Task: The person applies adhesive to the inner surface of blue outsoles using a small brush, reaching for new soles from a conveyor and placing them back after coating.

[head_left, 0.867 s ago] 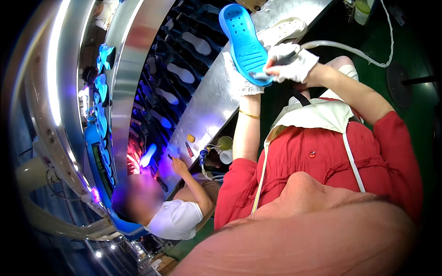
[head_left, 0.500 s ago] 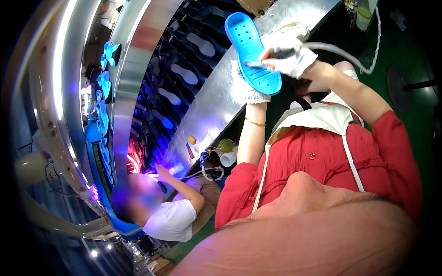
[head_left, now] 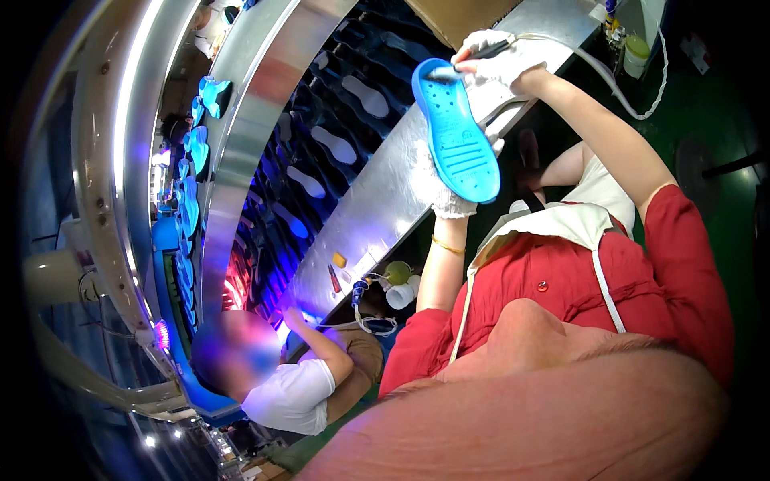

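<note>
My left hand (head_left: 427,175), in a white knitted glove, holds a bright blue shoe sole (head_left: 460,148) from beneath and along its left side. The sole is tilted up, its inner face with small holes and ridges showing; most of my left fingers are hidden behind it. My right hand (head_left: 499,66), in a white glove with bare fingertips, is closed round the black handle of a brush (head_left: 489,50). The brush's pale tip touches the sole near its far end. A pale tube (head_left: 597,70) trails from beside the brush handle to the right.
Left of a metal ledge (head_left: 361,220), a conveyor (head_left: 321,104) carries several pale soles. Blue shoe parts (head_left: 189,200) line another track at far left. A co-worker (head_left: 293,393) in white sits at the lower left. A cardboard box (head_left: 461,18) and a green-topped container (head_left: 636,54) stand beyond.
My right hand has moved the brush from the sole's middle up to its far end. The sole has shifted slightly down and right in the picture. The co-worker's arm has moved a little.
</note>
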`<state>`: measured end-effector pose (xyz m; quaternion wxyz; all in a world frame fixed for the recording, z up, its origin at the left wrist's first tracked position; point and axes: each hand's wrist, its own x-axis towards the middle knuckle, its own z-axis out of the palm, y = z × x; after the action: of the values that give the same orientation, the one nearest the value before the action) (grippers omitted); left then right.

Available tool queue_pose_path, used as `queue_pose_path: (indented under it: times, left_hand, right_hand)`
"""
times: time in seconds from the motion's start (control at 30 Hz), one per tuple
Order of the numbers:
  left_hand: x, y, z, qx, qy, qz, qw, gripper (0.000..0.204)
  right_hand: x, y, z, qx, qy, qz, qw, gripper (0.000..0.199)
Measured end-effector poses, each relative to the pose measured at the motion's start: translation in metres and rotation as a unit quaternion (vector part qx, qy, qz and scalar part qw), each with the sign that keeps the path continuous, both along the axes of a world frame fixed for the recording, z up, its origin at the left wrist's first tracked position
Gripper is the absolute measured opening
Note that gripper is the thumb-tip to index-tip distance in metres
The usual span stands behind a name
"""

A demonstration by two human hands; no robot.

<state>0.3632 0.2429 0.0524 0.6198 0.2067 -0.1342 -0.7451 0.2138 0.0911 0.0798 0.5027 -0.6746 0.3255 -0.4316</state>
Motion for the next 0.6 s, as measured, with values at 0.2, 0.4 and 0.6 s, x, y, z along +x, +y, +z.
queue_pose_path:
  times: [0.2, 0.4, 0.6]
  left_hand:
    - [0.009, 0.007, -0.014, 0.005, -0.038, 0.057, 0.998, 0.065]
    - [0.029, 0.013, -0.029, 0.023, -0.091, 0.106, 0.990, 0.067]
    - [0.028, 0.011, -0.027, -0.022, -0.201, 0.075, 0.976, 0.071]
  right_hand:
    - [0.020, 0.033, -0.042, -0.095, -0.190, 0.077, 0.974, 0.016]
    - [-0.017, 0.083, -0.025, 0.178, -0.101, 0.250, 0.946, 0.015]
    - [-0.007, 0.034, -0.012, -0.255, -0.119, 0.093, 0.955, 0.018]
